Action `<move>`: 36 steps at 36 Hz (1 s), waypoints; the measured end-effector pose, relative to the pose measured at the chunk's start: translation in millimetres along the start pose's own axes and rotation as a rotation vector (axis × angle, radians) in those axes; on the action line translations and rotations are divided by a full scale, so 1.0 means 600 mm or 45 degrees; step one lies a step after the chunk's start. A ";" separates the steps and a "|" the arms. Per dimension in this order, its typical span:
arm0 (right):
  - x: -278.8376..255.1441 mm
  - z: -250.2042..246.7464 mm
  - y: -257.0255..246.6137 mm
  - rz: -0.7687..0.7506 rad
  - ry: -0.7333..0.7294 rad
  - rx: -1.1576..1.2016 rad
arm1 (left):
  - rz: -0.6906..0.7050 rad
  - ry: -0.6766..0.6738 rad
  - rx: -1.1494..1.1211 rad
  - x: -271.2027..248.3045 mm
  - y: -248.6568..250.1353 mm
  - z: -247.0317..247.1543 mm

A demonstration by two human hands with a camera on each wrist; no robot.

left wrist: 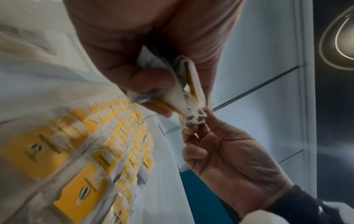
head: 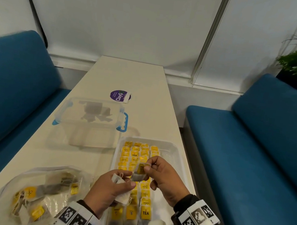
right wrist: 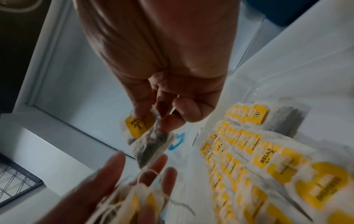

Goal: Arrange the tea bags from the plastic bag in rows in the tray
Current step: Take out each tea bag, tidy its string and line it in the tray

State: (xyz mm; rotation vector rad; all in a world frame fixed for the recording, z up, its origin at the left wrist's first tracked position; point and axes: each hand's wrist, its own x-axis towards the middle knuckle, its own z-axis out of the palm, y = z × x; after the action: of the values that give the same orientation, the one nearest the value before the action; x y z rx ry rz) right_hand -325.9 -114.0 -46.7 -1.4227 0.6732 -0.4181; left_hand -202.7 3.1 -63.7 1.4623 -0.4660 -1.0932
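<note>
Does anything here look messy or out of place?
Mostly tidy: the tray holds neat rows. The odd bits are loose tea bags lying jumbled in the plastic bag, and strings tangled on the small bunch gripped by the left hand.

**Tea bags between bag and tray**

We see a clear tray (head: pixel 179 163) on the table, filled with yellow-tagged tea bags (head: pixel 130 212) overlapping in rows. Left of it lies the open plastic bag (head: pixel 8 187), still holding several jumbled ones. One single tea bag (head: pixel 139 173) hangs above the tray, beside a small held bunch (head: pixel 122 192).
</note>
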 end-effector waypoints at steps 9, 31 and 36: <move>0.003 0.013 0.010 0.028 0.055 -0.075 | 0.093 0.081 0.067 0.001 0.002 0.006; -0.001 0.017 0.015 0.076 0.038 -0.045 | 0.006 0.077 -0.101 0.004 -0.001 0.006; -0.007 0.018 0.015 0.023 0.165 -0.027 | -0.017 0.092 -0.100 0.007 -0.011 0.006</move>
State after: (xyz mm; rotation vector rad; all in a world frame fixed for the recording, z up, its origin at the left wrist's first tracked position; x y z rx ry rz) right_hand -323.5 -101.9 -54.9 -1.4171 0.7966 -0.4936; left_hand -205.5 -0.4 -70.6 1.4331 -0.3589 -1.0541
